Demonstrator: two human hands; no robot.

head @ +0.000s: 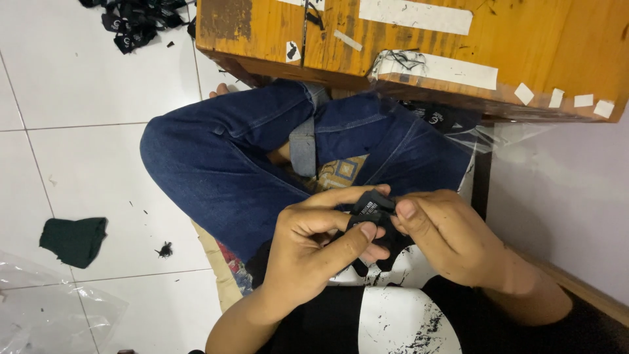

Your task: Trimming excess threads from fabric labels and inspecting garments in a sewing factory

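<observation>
Your left hand [314,246] and right hand [445,239] were close together over your lap, both pinched on a small black label [373,211] held between the fingertips. I judged it could slip from so light a pinch and drop among the dark folds of your jeans [223,164] below, where it would be hard to spot. Your fingers hid most of the label, and the black pile [141,23] beyond the bench [419,46] was cut off.

There is one view only — the camera sits on the person's head and looks steeply down. It is close to the hands and lap, with the white tiled floor [85,131] at the left.
</observation>
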